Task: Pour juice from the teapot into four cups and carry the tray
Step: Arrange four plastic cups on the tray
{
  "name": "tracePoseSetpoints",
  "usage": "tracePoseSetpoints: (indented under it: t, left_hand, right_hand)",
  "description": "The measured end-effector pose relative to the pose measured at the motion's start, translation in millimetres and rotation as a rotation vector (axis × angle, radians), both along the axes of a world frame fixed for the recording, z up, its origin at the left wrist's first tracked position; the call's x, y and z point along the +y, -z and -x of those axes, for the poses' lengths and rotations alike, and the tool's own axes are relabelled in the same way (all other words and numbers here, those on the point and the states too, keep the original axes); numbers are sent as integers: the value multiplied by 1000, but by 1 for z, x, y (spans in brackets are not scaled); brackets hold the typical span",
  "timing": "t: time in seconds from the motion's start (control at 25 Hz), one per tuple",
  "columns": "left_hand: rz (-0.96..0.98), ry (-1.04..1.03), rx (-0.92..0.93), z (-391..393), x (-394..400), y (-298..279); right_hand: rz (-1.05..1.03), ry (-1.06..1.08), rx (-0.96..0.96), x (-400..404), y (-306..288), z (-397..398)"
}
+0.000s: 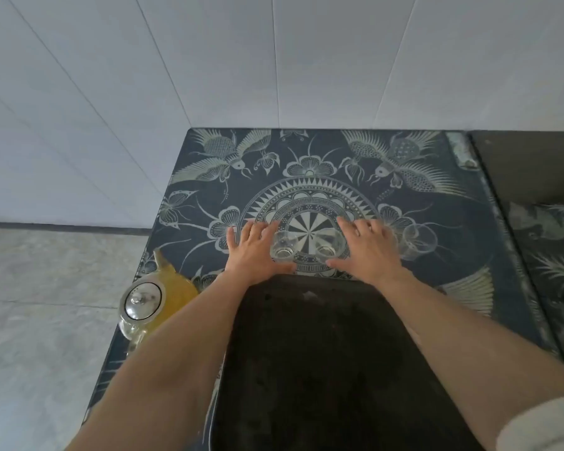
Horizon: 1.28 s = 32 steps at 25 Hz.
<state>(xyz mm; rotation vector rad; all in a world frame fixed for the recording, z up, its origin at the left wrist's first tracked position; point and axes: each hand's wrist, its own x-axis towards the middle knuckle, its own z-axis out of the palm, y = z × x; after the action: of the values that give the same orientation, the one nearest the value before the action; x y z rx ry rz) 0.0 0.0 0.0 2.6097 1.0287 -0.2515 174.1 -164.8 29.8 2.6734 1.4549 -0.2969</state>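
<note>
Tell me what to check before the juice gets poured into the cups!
1. Teapot has juice and its lid on: ok.
2. Cups upright: the two middle cups look upright, ok; the right cup cannot tell.
3. Four cups ready: cannot tell, only three show.
4. Cups on the tray: not ok, they stand on the cloth beyond it.
5. Hands free to lift the teapot: left hand and right hand lie open beside the cups, ok.
</note>
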Motion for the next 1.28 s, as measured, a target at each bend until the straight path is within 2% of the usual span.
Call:
tracePoseSetpoints:
  t: [0.32, 0.6, 1.04, 1.28]
  left_hand:
    - [-22, 33, -24, -15, 7, 10]
    - [-6, 22, -71, -16, 6, 4]
    - [-34, 19, -175, 9, -31, -28]
    - [11, 5, -117, 39, -59, -24]
  right_hand:
    - [40, -90, 80, 26, 18, -4]
    - [-75, -65, 96, 24, 13, 1]
    - [-179, 10, 59, -42, -19, 25]
    - [-156, 72, 65, -91, -15, 41]
